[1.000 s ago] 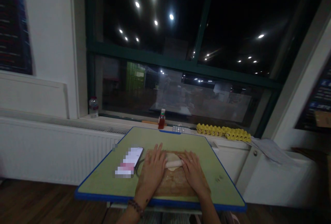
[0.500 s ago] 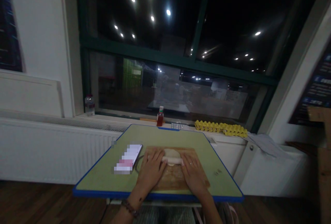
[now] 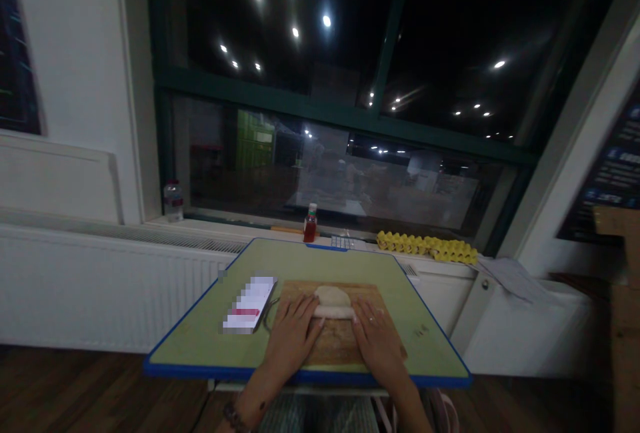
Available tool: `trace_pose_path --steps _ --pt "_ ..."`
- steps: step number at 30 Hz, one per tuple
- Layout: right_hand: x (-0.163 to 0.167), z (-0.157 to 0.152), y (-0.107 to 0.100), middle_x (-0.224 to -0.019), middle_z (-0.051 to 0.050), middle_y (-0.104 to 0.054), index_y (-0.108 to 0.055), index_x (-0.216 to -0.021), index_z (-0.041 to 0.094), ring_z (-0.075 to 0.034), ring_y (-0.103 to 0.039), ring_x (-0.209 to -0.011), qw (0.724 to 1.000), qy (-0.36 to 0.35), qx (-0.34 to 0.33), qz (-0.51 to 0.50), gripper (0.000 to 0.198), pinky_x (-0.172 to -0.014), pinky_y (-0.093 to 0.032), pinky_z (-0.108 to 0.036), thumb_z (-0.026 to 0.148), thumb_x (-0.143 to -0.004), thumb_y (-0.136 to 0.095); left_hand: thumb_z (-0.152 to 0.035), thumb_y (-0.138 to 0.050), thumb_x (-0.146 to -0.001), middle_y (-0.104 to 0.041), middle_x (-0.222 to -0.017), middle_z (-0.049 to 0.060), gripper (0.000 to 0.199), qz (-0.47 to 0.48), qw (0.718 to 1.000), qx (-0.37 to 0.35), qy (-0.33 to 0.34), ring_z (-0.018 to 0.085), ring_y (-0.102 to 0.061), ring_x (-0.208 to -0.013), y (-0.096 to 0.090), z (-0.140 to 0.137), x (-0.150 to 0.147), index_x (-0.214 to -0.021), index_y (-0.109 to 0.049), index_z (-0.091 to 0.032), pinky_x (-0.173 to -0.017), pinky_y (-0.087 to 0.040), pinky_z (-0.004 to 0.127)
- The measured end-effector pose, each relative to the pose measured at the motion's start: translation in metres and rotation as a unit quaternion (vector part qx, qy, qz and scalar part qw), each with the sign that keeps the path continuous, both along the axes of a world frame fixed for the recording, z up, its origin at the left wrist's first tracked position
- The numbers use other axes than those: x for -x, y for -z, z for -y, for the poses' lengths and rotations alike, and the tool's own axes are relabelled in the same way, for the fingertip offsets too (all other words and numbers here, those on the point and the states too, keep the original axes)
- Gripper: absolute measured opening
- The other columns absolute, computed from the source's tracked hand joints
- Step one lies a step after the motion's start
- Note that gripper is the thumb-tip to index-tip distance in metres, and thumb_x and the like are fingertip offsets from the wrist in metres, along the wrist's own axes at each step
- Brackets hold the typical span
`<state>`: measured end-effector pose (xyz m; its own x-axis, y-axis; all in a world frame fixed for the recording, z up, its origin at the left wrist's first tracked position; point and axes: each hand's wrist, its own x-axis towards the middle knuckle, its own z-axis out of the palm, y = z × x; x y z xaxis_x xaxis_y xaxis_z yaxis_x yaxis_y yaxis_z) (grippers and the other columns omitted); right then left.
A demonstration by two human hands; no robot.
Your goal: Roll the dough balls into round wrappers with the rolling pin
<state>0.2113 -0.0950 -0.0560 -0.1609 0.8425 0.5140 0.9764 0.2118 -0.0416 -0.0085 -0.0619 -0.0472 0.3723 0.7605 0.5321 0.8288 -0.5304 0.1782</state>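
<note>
A pale rolling pin [image 3: 334, 312] lies crosswise on a wooden board [image 3: 340, 346]. Under and behind it is a flat piece of white dough [image 3: 333, 295], its far part showing as a rounded shape. My left hand [image 3: 295, 329] lies flat over the pin's left end, fingers stretched forward. Over the right end rests my right hand [image 3: 370, 333], its fingers likewise extended and slightly spread, with a ring on one. Both pin ends are hidden under my hands, which press on it rather than wrap round it.
The board lies on a green table [image 3: 200, 346] with a blue edge. Left of it is a phone [image 3: 250, 305] with a blurred screen. On the sill behind stand a red sauce bottle [image 3: 310, 225], yellow egg trays [image 3: 427, 247] and a clear bottle [image 3: 173, 203]. A radiator [image 3: 100, 286] runs along the wall.
Both hands have rolled the pin slightly toward me, and more of the dough shows behind it. The phone and the board stay put.
</note>
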Motion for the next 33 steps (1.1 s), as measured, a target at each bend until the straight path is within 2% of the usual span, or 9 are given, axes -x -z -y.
trace_pose_path --steps 3,7,12,18,22,24,27,30,33 --pt "0.001 -0.009 -0.014 -0.145 -0.004 -0.046 -0.048 -0.140 0.018 -0.022 -0.038 -0.136 1.000 -0.003 0.024 -0.018 0.048 -0.114 -0.028 -0.041 0.034 -0.100 -0.027 -0.040 -0.043 -0.095 -0.054 -0.139 0.008 0.044 -0.004 1.000 0.012 0.002 0.027 -0.043 -0.133 -0.005 -0.012 -0.002 -0.132 -0.054 -0.018 -0.113 -0.027 0.052" --pt "0.006 -0.021 -0.022 -0.141 -0.005 -0.051 -0.052 -0.136 0.016 -0.021 -0.042 -0.134 1.000 -0.014 0.015 -0.021 0.047 -0.115 -0.025 -0.041 0.029 -0.100 -0.026 -0.040 -0.040 -0.096 -0.058 -0.135 0.010 0.043 -0.002 1.000 0.010 -0.012 0.028 -0.046 -0.130 -0.011 -0.024 -0.006 -0.127 -0.058 -0.016 -0.112 -0.028 0.053" --pt "0.009 -0.019 -0.006 -0.135 -0.007 -0.057 -0.055 -0.133 0.017 -0.023 -0.046 -0.130 0.999 0.015 -0.040 -0.023 0.045 -0.113 -0.028 -0.044 0.032 -0.100 -0.029 -0.040 -0.040 -0.096 -0.062 -0.129 0.010 0.040 0.025 1.000 -0.018 -0.003 0.027 -0.051 -0.125 -0.006 -0.014 -0.006 -0.122 -0.060 -0.018 -0.110 -0.031 0.050" --pt "0.001 -0.003 0.018 -0.138 -0.008 -0.055 -0.053 -0.134 0.017 -0.025 -0.046 -0.130 0.994 -0.011 -0.111 0.014 0.045 -0.110 -0.032 -0.046 0.033 -0.101 -0.028 -0.042 -0.040 -0.096 -0.063 -0.128 0.008 0.039 0.041 0.998 -0.043 0.015 0.025 -0.051 -0.123 0.001 0.004 -0.001 -0.122 -0.059 -0.020 -0.109 -0.033 0.049" --pt "0.003 -0.002 0.015 -0.141 -0.007 -0.051 -0.052 -0.135 0.018 -0.026 -0.043 -0.133 0.997 0.006 -0.075 0.026 0.044 -0.110 -0.032 -0.046 0.032 -0.100 -0.029 -0.043 -0.042 -0.095 -0.060 -0.132 0.009 0.042 0.022 0.999 -0.026 0.010 0.026 -0.049 -0.126 0.000 0.003 -0.001 -0.125 -0.057 -0.019 -0.110 -0.031 0.049" --pt "0.006 -0.005 0.005 -0.140 -0.007 -0.051 -0.053 -0.135 0.017 -0.026 -0.043 -0.132 0.999 0.033 -0.035 0.016 0.045 -0.111 -0.031 -0.045 0.032 -0.100 -0.030 -0.042 -0.043 -0.094 -0.058 -0.135 0.009 0.042 0.014 1.000 -0.019 0.004 0.026 -0.047 -0.129 -0.002 -0.002 -0.002 -0.127 -0.056 -0.019 -0.111 -0.030 0.049" --pt "0.011 -0.015 -0.013 -0.140 -0.008 -0.052 -0.053 -0.135 0.015 -0.025 -0.043 -0.133 0.999 0.038 0.013 0.004 0.046 -0.112 -0.029 -0.042 0.031 -0.100 -0.028 -0.041 -0.044 -0.094 -0.057 -0.136 0.010 0.042 -0.001 1.000 -0.011 -0.009 0.027 -0.046 -0.130 -0.007 -0.015 -0.005 -0.127 -0.057 -0.018 -0.112 -0.028 0.049" --pt "0.015 -0.026 -0.026 -0.138 -0.009 -0.054 -0.056 -0.133 0.015 -0.023 -0.045 -0.131 0.999 0.028 0.030 -0.015 0.047 -0.114 -0.026 -0.041 0.030 -0.100 -0.027 -0.040 -0.044 -0.094 -0.059 -0.133 0.012 0.042 -0.013 0.999 -0.001 -0.029 0.028 -0.048 -0.129 -0.011 -0.026 -0.009 -0.124 -0.060 -0.015 -0.111 -0.028 0.049" --pt "0.020 -0.033 -0.029 -0.134 -0.010 -0.058 -0.059 -0.130 0.015 -0.026 -0.047 -0.129 0.998 0.048 0.020 -0.027 0.046 -0.113 -0.025 -0.044 0.032 -0.099 -0.029 -0.041 -0.042 -0.095 -0.061 -0.130 0.013 0.043 -0.009 0.999 -0.006 -0.046 0.029 -0.049 -0.127 -0.015 -0.028 -0.012 -0.122 -0.061 -0.014 -0.110 -0.029 0.049"
